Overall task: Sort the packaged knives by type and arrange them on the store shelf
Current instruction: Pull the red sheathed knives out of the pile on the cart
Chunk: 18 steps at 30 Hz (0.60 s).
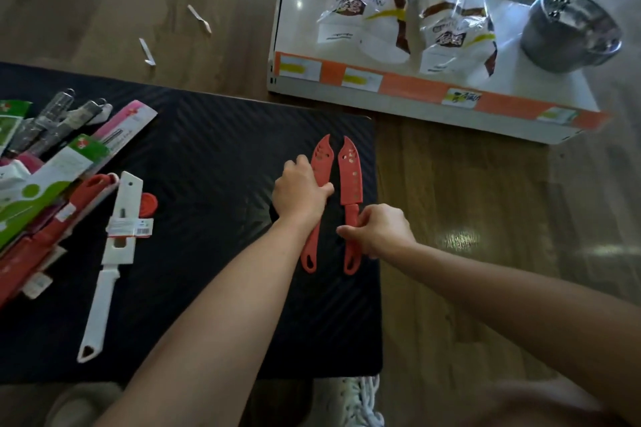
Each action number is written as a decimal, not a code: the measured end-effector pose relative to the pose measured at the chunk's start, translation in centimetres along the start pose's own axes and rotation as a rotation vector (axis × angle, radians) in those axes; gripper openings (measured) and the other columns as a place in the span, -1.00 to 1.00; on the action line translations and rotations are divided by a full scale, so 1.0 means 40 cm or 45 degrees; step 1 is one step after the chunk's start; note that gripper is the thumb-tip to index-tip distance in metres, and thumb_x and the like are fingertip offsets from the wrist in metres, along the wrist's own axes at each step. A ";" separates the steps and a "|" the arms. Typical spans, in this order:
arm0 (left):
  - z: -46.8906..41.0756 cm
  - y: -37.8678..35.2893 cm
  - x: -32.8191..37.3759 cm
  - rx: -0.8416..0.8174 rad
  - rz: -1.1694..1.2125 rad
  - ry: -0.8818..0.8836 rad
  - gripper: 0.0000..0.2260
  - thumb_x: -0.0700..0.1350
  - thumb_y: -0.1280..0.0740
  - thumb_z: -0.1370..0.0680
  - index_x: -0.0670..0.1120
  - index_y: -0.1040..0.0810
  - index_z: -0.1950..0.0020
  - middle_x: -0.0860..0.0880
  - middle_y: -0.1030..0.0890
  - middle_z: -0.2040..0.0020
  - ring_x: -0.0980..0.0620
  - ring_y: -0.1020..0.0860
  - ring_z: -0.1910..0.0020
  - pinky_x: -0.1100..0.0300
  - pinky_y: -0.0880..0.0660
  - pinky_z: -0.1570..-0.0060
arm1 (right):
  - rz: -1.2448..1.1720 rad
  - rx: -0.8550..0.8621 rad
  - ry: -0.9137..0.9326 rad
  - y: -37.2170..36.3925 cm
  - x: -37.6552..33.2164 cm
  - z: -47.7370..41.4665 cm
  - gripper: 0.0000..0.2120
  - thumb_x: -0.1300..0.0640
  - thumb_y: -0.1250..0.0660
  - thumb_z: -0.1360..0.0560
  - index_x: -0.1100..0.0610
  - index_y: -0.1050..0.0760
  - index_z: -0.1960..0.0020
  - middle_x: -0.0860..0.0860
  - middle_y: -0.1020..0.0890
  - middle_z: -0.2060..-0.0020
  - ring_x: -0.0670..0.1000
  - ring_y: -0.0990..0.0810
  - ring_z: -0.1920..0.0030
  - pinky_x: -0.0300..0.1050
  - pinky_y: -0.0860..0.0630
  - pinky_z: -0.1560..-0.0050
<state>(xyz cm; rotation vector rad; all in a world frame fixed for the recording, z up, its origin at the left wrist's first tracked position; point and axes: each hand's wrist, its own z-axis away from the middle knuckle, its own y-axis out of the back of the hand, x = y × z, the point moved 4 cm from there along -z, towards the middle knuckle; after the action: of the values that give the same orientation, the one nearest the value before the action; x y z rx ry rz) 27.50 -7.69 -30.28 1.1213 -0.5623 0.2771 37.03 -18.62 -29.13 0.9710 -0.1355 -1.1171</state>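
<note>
two red knives in perforated red plastic sheaths lie side by side in the centre of the frame on a black ribbed table top (208, 149), tips toward the top of the picture. the left red knife (321, 158) and the right red knife (351, 173) are just beside each other with a narrow gap between them, nearly parallel.

the left hand (300, 191) lies over the left red knife where sheath meets handle, with fingers and thumb curled round it. the right hand (379, 230) pinches the handle of the right red knife between thumb and curled fingers. the looped handle end shows below the hand.

at lower left a white knife (118, 229) in a white sheath with a label band lies alone on the table top. at the left edge is a heap of packaged knives (52, 166) on green, pink and red cards.

the white store shelf (416, 88) with an orange price strip is at upper right, well apart from the red knives. it carries two clear printed bags (371, 10) and a steel pot (569, 31). two white scraps (199, 19) lie on the wooden floor at upper left.
</note>
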 end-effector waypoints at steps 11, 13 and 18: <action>-0.013 0.121 -0.082 -0.215 -0.289 -0.300 -0.63 0.11 -0.23 -0.55 -0.06 -0.41 -0.26 -0.06 -0.50 -0.17 -0.09 -0.53 -0.10 0.02 -0.50 0.02 | 0.980 -0.248 0.322 0.031 -0.177 -0.025 -0.69 -0.18 -0.25 -0.50 0.06 -0.46 0.19 -0.02 -0.54 0.21 0.01 -0.54 0.22 -0.14 -0.49 0.23; -0.033 0.190 -0.137 -0.293 -0.333 -0.294 -0.69 0.09 -0.24 -0.55 -0.04 -0.45 -0.22 -0.05 -0.54 -0.13 -0.06 -0.54 -0.07 0.04 -0.52 0.01 | 1.062 -0.159 0.454 0.024 -0.248 -0.020 -0.72 -0.10 -0.23 -0.54 0.12 -0.49 0.09 0.05 -0.53 0.13 0.09 -0.55 0.12 -0.08 -0.47 0.16; -0.090 0.391 -0.317 -0.239 -0.606 -0.190 -0.77 0.03 -0.24 -0.54 -0.02 -0.51 -0.13 -0.10 -0.58 -0.15 -0.14 -0.53 -0.14 0.06 -0.46 -0.04 | 1.119 -0.141 0.760 -0.102 -0.427 0.013 -0.75 0.02 -0.23 -0.55 0.15 -0.51 -0.11 0.10 -0.56 -0.06 0.15 -0.57 -0.04 -0.09 -0.41 0.19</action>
<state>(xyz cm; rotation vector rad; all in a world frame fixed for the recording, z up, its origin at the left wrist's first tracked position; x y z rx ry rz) 10.47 2.98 -26.40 1.0627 -0.4267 -0.2681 25.79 -5.58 -25.59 0.9568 -0.0040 -0.0147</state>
